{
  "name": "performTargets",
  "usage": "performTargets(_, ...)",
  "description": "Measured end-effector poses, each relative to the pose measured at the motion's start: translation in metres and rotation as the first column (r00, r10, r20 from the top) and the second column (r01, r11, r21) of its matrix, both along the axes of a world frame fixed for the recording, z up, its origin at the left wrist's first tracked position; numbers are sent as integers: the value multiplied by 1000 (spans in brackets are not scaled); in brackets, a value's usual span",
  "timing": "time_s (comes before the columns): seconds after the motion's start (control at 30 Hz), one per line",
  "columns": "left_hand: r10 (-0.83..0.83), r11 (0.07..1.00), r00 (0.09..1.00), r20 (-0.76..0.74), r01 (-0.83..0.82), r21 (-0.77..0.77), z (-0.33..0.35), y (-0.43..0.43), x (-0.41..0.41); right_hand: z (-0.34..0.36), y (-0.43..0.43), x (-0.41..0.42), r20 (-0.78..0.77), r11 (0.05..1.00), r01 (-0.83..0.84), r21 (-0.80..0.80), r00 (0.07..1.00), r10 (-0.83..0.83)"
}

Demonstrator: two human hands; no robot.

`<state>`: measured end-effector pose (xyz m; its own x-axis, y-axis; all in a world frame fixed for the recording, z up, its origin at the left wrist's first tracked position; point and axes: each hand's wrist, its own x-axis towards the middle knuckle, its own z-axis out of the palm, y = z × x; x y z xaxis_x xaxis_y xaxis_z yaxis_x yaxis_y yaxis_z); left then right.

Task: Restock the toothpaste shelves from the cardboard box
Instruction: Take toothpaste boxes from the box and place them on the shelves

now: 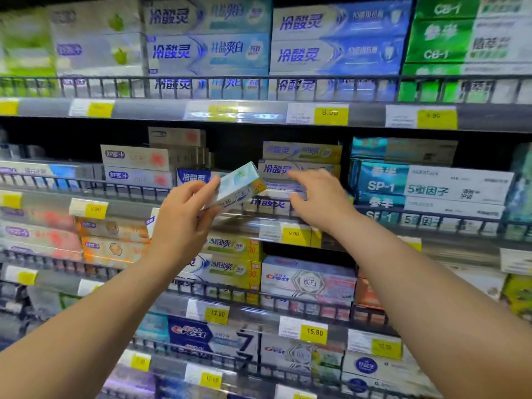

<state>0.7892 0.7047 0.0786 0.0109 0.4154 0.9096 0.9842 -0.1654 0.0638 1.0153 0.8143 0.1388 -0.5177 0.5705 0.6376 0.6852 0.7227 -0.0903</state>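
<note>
Nearest to us, coming up from seven o'clock, our left hand [184, 217] grips a pale green-and-white toothpaste box [236, 188] by its lower end, thumb and fingers curled round it. The box is tilted, its far end pointing toward one o'clock, and it is held in the air just in front of the wire rail [115, 191] of the middle shelf. Just beside it at three o'clock, our right hand [322, 201] has its fingers straight and slightly spread, gripping nothing. It reaches at a stack of blue-and-white boxes [299, 168] on that shelf; motion blur hides whether the fingertips touch the stack. Under the hands, a yellow price tag [293, 234] reading 9.90 sits on the shelf edge, and at six o'clock Crest boxes [308, 279] lie one shelf lower. Farther back at three o'clock stand teal boxes [431, 185] marked SP-1. Farthest, at twelve o'clock, the top shelf [161, 109] carries full rows of blue boxes [207, 50] and, at one o'clock, green boxes [437, 38].
</note>
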Motion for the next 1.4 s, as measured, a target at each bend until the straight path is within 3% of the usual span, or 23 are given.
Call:
performTargets(0.07, -21, 1000, 999, -43, 21, 6, 7, 2, 7, 0, -13, 7, -69, 965, -90, 246, 992, 110)
performTargets(0.13, -36, 999, 997, -70, 35, -9, 16, 6, 17, 2, -27, 7, -26, 907, -155, 392, 983, 180)
performTargets(0.23, -74, 997, 992, -106, 71, -28, 32, 12, 32, 2, -30, -2, 67, 879, -142, 455, 990, 125)
performTargets(0.33, -113, 994, 975, -194, 111, -23, 41, 16, 48, 1, -26, 1, 4, 869, -81, 488, 996, 90)
performTargets(0.43, -36, 996, 963, -268, 56, 69, 43, 22, 53, 2, -22, 12, -105, 879, -51, 475, 988, 114)
performTargets(0.57, 34, 980, 979, -199, 6, 197, 36, 27, 46, 9, -8, 34, -292, 946, 80, 314, 956, 16)
performTargets(0.7, 19, 989, 992, -127, 0, 146, 20, 36, 41, 16, 9, 50, -334, 989, 107, 104, 940, -67)
performTargets(0.9, 62, 996, 998, -15, -63, -57, 5, 55, 39, 13, 24, 41, -258, 983, 180, 29, 952, -166)
performTargets(1.07, 69, 997, 998, -8, -70, -43, -6, 59, 37, 17, 35, 33, -91, 955, 294, 46, 953, -289)
performTargets(1.17, 71, 997, 997, -28, -72, -38, -9, 59, 35, 14, 30, 31, -76, 920, 336, 204, 942, -327)
performTargets(1.23, 66, 997, 997, -28, -67, -36, -11, 59, 34, 8, 23, 25, -27, 924, 265, 275, 963, -268)
performTargets(1.4, 55, 997, 998, -25, -56, -52, -12, 59, 33, 2, 25, 9, 182, 967, 229, 115, 952, -247)
